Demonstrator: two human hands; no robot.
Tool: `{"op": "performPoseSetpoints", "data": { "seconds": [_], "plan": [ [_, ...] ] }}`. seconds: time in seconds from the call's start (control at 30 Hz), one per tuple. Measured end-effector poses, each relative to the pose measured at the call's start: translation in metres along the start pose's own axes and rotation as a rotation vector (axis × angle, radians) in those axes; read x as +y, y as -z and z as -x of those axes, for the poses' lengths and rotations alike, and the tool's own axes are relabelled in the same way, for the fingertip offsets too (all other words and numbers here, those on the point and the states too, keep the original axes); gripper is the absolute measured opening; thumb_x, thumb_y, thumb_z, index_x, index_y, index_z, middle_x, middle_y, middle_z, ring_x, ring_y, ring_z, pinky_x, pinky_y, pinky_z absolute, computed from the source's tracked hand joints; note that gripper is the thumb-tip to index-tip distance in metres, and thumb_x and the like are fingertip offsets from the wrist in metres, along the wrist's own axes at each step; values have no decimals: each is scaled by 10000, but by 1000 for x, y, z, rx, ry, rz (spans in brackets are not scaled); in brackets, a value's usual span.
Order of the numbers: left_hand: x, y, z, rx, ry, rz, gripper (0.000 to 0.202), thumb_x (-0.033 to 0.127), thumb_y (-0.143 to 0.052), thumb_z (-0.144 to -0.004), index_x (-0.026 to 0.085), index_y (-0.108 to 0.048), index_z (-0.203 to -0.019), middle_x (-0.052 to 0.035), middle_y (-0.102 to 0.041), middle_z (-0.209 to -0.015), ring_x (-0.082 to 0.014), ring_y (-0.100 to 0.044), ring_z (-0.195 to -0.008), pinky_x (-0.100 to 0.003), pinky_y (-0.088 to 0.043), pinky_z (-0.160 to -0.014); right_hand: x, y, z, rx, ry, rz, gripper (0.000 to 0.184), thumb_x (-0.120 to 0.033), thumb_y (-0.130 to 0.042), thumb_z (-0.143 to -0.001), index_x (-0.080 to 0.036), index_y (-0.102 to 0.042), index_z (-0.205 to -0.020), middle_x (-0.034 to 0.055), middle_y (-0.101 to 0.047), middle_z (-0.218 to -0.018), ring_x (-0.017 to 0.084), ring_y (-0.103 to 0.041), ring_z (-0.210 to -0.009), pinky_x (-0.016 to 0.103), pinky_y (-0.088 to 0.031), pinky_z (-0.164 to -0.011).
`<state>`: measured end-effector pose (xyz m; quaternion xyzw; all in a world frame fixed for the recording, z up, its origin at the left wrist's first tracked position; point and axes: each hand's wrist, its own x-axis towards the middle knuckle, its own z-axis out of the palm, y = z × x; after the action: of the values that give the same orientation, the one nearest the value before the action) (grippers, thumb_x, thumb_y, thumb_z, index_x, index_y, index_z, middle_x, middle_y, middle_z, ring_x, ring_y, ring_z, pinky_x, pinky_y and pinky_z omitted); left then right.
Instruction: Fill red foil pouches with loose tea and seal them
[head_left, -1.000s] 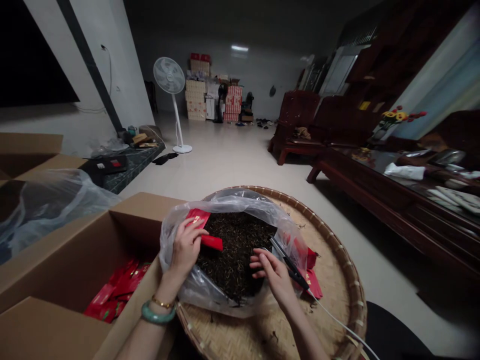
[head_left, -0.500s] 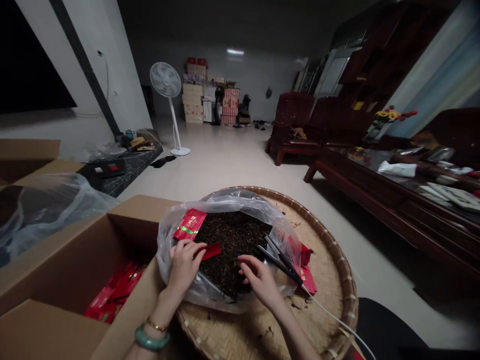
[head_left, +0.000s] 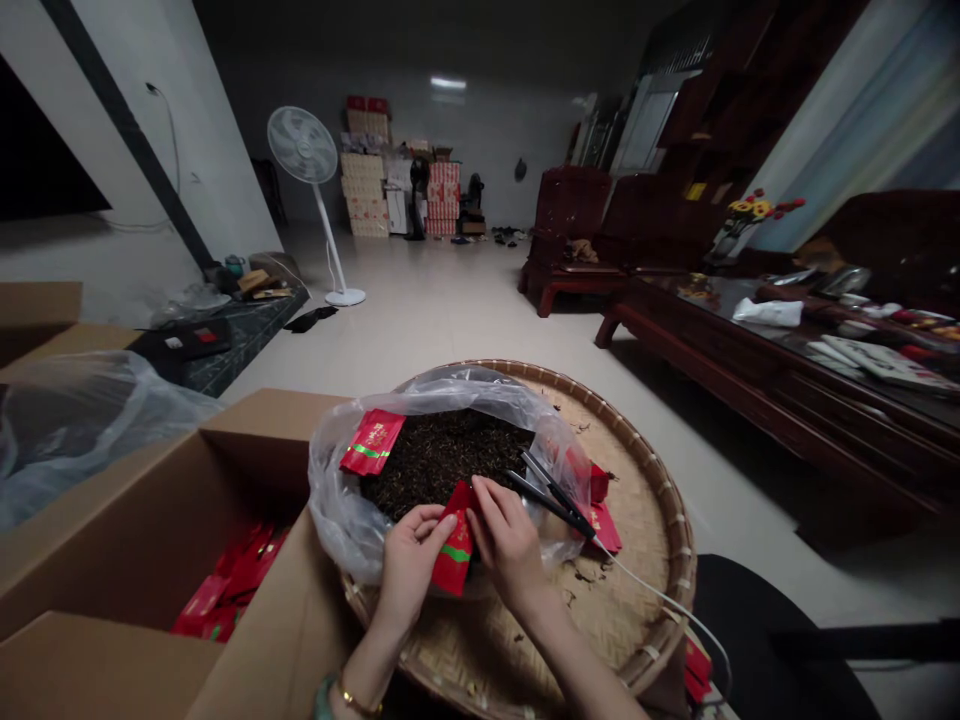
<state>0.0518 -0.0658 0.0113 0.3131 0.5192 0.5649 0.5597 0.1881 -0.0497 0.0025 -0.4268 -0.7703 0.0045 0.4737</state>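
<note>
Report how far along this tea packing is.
Done: a heap of packets lies in the cardboard box. In hand: the left hand and right hand both grip one red packet at the near edge of the plastic bag. Left: the bag holds plenty of loose tea; a spare packet sits on its rim, more packets on the woven tray.

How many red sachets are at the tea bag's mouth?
2 red sachets: one on the plastic bag's left rim; one nearer, in the left hand and right hand. Others may be buried.
</note>
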Motion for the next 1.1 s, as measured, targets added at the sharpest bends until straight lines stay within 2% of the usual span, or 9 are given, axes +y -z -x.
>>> {"op": "performPoseSetpoints", "data": {
  "seconds": [0.13,0.23,0.33,0.43,0.57,0.63,0.77,0.87,1.1],
  "plan": [
    [0,2,0,3,-29,-24,406,428,-785,-554,129,-640,-786,-18,-696,-614,-145,-643,-546,-221,-521,-532,0,-3,1,-14,11,-32,426,-151,-484,-908,-225,-493,-1327,135,-604,-1178,229,-575,-1045,371,-512,-857],
    [-2,6,-3,11,-125,-163,330,408,-742,-600,135,-658,-765,-36,-707,-651,-175,-662,-595,-255,-543,-565,1,-5,0,-44,-99,-143,330,-182,-498,-902,-214,-575,-1221,120,-622,-1131,218,-586,-1018,359,-507,-855],
    [-5,12,-6,-22,-292,-405,210,356,-678,-685,161,-693,-761,-48,-722,-727,-192,-675,-686,-277,-555,-647,2,-4,-3,-66,-311,-261,141,-232,-553,-870,-195,-654,-962,72,-640,-912,185,-613,-821,298,-526,-700],
    [-7,17,-10,-110,-383,-577,164,324,-625,-748,201,-721,-796,-41,-733,-782,-187,-676,-735,-277,-554,-703,5,2,-4,-51,-333,-202,136,-258,-615,-822,-187,-644,-709,48,-577,-774,173,-562,-706,275,-480,-583],
    [-8,22,-20,-144,-297,-482,221,324,-656,-701,183,-727,-855,-52,-750,-825,-202,-697,-731,-282,-575,-686,8,13,-6,8,-156,-184,145,-177,-546,-859,-204,-684,-825,51,-595,-738,175,-538,-707,293,-464,-620],
    [-7,24,-25,-132,-223,-404,264,345,-690,-655,159,-737,-837,-64,-754,-791,-214,-700,-689,-286,-585,-639,9,16,-8,-16,-159,-275,187,-155,-513,-875,-216,-688,-900,48,-639,-744,176,-563,-716,301,-477,-652],
    [-3,24,-32,-97,-89,-266,358,412,-734,-607,136,-757,-835,-79,-755,-775,-221,-693,-624,-288,-590,-543,9,16,-18,-202,-424,-452,137,-243,-598,-829,-214,-720,-884,59,-710,-820,213,-635,-805,344,-508,-745],
    [3,22,-33,-104,3,-152,451,458,-775,-560,131,-759,-870,-93,-753,-869,-253,-706,-726,-316,-610,-586,8,13,-27,-369,-635,-648,252,-365,-678,-759,-184,-734,-924,80,-739,-886,251,-668,-840,382,-523,-782],
    [10,19,-36,-281,123,60,604,605,-651,-696,155,-687,-1097,-139,-681,-1125,-292,-666,-965,-384,-598,-719,12,8,-40,-518,-726,-944,377,-504,-627,-782,-196,-728,-976,65,-741,-958,247,-671,-919,438,-461,-925]
  ]
}}
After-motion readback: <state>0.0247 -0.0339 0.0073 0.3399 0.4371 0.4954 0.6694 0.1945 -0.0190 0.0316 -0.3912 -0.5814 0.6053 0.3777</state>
